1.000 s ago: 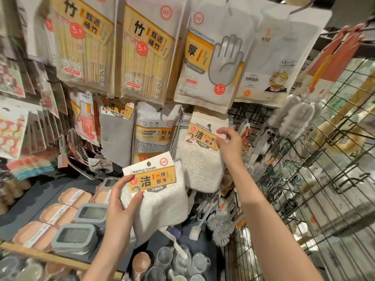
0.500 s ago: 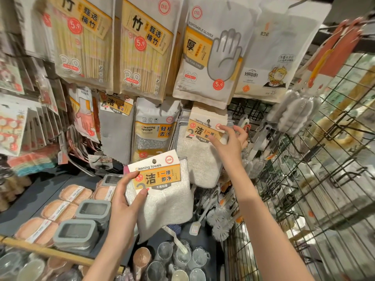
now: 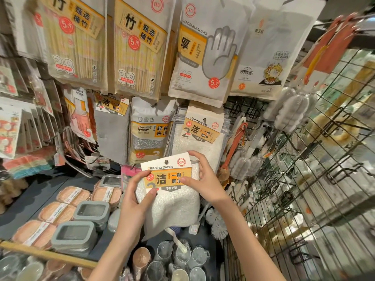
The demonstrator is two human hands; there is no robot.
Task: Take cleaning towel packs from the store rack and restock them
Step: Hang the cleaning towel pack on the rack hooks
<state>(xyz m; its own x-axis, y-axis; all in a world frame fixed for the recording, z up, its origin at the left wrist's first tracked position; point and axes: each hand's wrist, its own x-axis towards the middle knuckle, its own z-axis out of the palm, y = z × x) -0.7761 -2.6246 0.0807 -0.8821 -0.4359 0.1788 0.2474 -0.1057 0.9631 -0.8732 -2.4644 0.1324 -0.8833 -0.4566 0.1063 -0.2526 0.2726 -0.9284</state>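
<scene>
I hold one pack of cleaning towels (image 3: 168, 191) in front of me with both hands, just below the hanging goods on the store rack (image 3: 316, 179). My left hand (image 3: 135, 199) grips the pack's left edge, the thumb pressed across the lower left corner of its orange and white label and the fingers curled round behind the white cloth. My right hand (image 3: 205, 179) pinches the right side of the label, thumb on the front near the printed characters, fingers bent over the top right corner. The pack is upright, label facing me, its fluffy white towel hanging down below my hands. Directly above and behind it, a second pack of the same towels (image 3: 199, 136) hangs on the rack, label tilted slightly, touched by neither hand. To its left hangs a cleaning sponge pack (image 3: 149, 136), then a grey cloth pack (image 3: 111, 128). On the row above are two bags of bamboo chopsticks (image 3: 140, 47) and a bag of disposable gloves (image 3: 205, 51). Lower left, on a dark shelf (image 3: 30, 201), lie grey soap boxes (image 3: 75, 236) and wrapped orange sponges (image 3: 63, 211). Clear cups (image 3: 178, 260) sit near the bottom edge.
</scene>
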